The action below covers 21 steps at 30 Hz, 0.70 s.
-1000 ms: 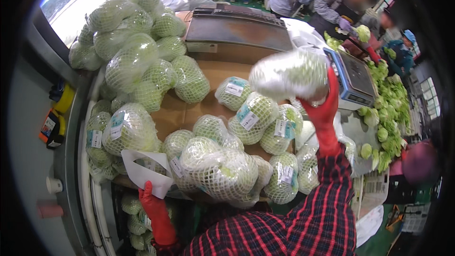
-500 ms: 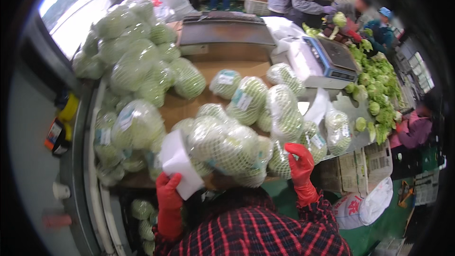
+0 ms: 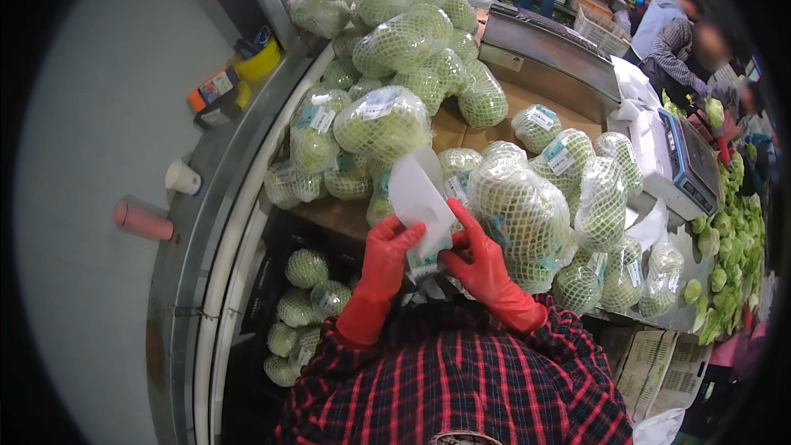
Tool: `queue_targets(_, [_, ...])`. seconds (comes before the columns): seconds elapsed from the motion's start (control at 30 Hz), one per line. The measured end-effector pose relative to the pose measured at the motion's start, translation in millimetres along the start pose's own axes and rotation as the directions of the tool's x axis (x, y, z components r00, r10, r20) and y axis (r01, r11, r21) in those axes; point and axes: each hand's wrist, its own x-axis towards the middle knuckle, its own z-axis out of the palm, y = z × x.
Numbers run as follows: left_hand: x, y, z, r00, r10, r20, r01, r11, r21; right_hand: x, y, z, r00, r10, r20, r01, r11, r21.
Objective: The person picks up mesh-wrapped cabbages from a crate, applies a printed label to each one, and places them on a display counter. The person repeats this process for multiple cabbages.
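Both my hands wear red rubber gloves. My left hand [image 3: 386, 254] and my right hand [image 3: 478, 259] pinch the lower end of a white strip of label backing paper [image 3: 418, 198], with a small printed label [image 3: 424, 264] between the fingers. Just behind the strip lie bagged green cabbages in clear wrap [image 3: 523, 210], each with a label stuck on. A bigger heap of bagged cabbages [image 3: 395, 41] rises at the back left on the brown cardboard-covered table [image 3: 449, 128].
A weighing scale [image 3: 684, 169] stands at the right beside loose green cabbages [image 3: 729, 255]. A grey metal machine [image 3: 548, 53] sits behind the table. More bagged cabbages [image 3: 305, 305] lie in a dark crate below. Other people [image 3: 676, 33] work at the back right. Tape rolls [image 3: 255, 58] rest on the left ledge.
My right hand has put down the bagged cabbage it held high and come to the paper strip. Both hands now hold the strip together; my view has swung left.
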Motion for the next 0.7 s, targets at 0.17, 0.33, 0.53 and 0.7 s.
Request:
queue_targets(0.17, [-8, 5, 11, 0.997, -0.075, 0.001, 0.073, 0.98, -0.187, -9, 10, -6, 1.0, 0.015, 0.012, -0.015, 0.999, -0.036])
queue_targets(0.33, [-8, -2, 32, 0.992, -0.08, -0.097, 0.074, 0.995, -0.069, -15, 3, -19, 0.944, -0.325, -0.052, 0.294, 0.905, -0.306])
queue_targets(0.53, [-2, -8, 64, 0.979, -0.201, 0.017, 0.2, 0.979, 0.044, -27, 22, -38, 0.777, -0.621, 0.102, 0.487, 0.491, -0.722])
queue_targets(0.7, [6, -34, 47, 0.976, -0.116, -0.184, 0.108, 0.993, -0.054, -40, 25, -66, 0.762, -0.611, 0.213, 0.624, 0.607, -0.492])
